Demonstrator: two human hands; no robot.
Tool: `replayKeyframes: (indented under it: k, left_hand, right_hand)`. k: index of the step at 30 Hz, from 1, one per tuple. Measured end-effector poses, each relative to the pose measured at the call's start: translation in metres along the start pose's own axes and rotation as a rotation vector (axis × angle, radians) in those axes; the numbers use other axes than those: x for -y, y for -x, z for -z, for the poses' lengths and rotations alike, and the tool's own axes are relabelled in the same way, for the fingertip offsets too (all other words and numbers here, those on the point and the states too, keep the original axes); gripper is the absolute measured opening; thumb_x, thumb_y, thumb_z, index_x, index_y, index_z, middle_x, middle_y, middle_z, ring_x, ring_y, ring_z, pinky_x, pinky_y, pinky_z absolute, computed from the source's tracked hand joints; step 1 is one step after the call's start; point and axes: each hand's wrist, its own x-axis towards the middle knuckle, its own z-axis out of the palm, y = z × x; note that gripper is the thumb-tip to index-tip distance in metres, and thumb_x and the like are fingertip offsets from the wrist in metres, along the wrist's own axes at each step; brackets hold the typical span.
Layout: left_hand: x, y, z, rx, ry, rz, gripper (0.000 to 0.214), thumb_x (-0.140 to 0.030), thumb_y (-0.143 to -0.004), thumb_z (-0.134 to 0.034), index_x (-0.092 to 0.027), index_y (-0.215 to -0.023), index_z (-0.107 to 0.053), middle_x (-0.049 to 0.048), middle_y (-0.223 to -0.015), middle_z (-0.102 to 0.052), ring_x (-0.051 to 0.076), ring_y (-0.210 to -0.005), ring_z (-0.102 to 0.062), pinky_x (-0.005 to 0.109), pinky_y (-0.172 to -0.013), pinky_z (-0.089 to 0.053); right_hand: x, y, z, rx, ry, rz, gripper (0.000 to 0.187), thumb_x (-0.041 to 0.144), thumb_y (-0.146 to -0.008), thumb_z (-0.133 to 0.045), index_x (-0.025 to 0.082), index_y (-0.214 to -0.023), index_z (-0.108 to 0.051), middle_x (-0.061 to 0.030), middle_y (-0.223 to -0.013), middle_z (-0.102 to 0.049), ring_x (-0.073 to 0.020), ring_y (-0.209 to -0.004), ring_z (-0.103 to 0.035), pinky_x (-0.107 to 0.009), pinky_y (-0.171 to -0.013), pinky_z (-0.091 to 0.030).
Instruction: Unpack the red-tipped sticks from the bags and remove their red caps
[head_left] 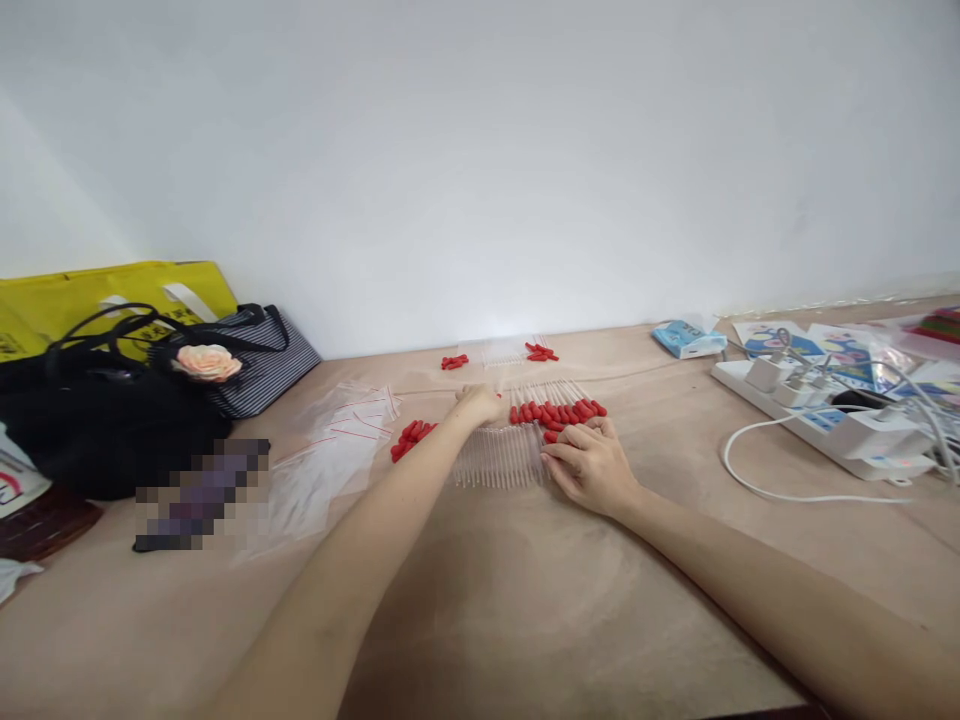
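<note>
A row of clear thin tubes [499,458] with red caps [556,410] lies on the tan table [480,600]. My left hand [477,403] reaches to the far left end of the row, fingers curled over the tubes there. Lower down, my right hand [589,462] rests on the row's right side, with its fingers pressed together on the tubes and caps. Loose red caps [409,438] lie in a small pile left of the row. More red caps [540,351] and clear tubes [508,350] sit farther back near the wall.
Clear zip bags [330,455] lie left of the tubes. Black, striped and yellow bags [112,400] crowd the left edge. A white power strip [832,425] with plugs and a white cable [757,480] sits at the right, beside a tissue pack [688,338] and printed sheets [817,345].
</note>
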Motion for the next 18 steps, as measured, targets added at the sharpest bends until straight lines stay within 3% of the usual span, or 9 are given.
replayKeyframes:
  k: [2,6,8,11,14,18]
  left_hand:
    - [0.007,0.018,0.013,-0.046,-0.011,-0.017,0.025,-0.026,-0.086,-0.04,-0.009,-0.087,-0.058,0.0114,-0.083,-0.061,0.02,-0.075,-0.058,0.031,-0.065,-0.045]
    - [0.03,0.068,0.025,-0.179,-0.017,-0.11,0.022,-0.025,-0.088,-0.034,-0.015,-0.093,-0.052,0.0059,-0.083,-0.061,0.017,-0.072,-0.057,0.028,-0.063,-0.042]
    - [0.042,0.091,0.022,-0.344,-0.047,-0.275,0.018,-0.024,-0.088,-0.036,-0.017,-0.088,-0.052,0.0036,-0.079,-0.061,0.016,-0.07,-0.057,0.026,-0.061,-0.042]
    - [0.055,0.113,0.01,-0.514,-0.174,-0.528,0.021,-0.024,-0.088,-0.036,-0.017,-0.078,-0.052,0.0026,-0.071,-0.059,0.015,-0.066,-0.056,0.025,-0.061,-0.043]
    - [0.057,0.123,-0.003,-0.609,-0.21,-0.757,0.02,-0.02,-0.088,-0.038,-0.015,-0.075,-0.052,0.0039,-0.073,-0.059,0.013,-0.067,-0.057,0.024,-0.063,-0.046]
    - [0.053,0.128,-0.017,-0.66,-0.177,-0.884,0.012,-0.015,-0.085,-0.043,-0.013,-0.079,-0.053,0.0056,-0.076,-0.06,0.014,-0.069,-0.058,0.024,-0.063,-0.048]
  right_hand:
    - [0.0,0.0,-0.001,-0.019,0.001,-0.013,0.017,0.023,-0.08,-0.048,0.02,-0.076,-0.064,0.0001,-0.065,-0.057,-0.0109,-0.064,-0.049,-0.033,-0.075,-0.027]
    - [-0.001,0.0,-0.001,-0.132,0.0,-0.063,0.025,0.026,-0.078,-0.05,0.019,-0.101,-0.06,-0.0051,-0.082,-0.058,-0.0157,-0.077,-0.051,-0.033,-0.074,-0.034]
    - [0.0,-0.001,0.001,-0.175,-0.009,-0.041,0.039,0.029,-0.078,-0.051,0.018,-0.115,-0.051,-0.0091,-0.097,-0.056,-0.019,-0.088,-0.051,-0.034,-0.076,-0.037]
    - [0.004,-0.003,0.003,-0.124,-0.03,0.06,0.046,0.031,-0.078,-0.052,0.019,-0.121,-0.045,-0.011,-0.111,-0.051,-0.0214,-0.099,-0.048,-0.037,-0.081,-0.038]
    - [0.011,-0.004,0.004,-0.019,-0.04,0.153,0.039,0.032,-0.079,-0.052,0.022,-0.117,-0.05,-0.0099,-0.115,-0.051,-0.0214,-0.105,-0.046,-0.039,-0.086,-0.037]
    - [0.017,-0.005,0.001,0.051,-0.031,0.19,0.027,0.032,-0.081,-0.051,0.024,-0.106,-0.058,-0.0062,-0.108,-0.058,-0.0199,-0.104,-0.048,-0.041,-0.091,-0.034]
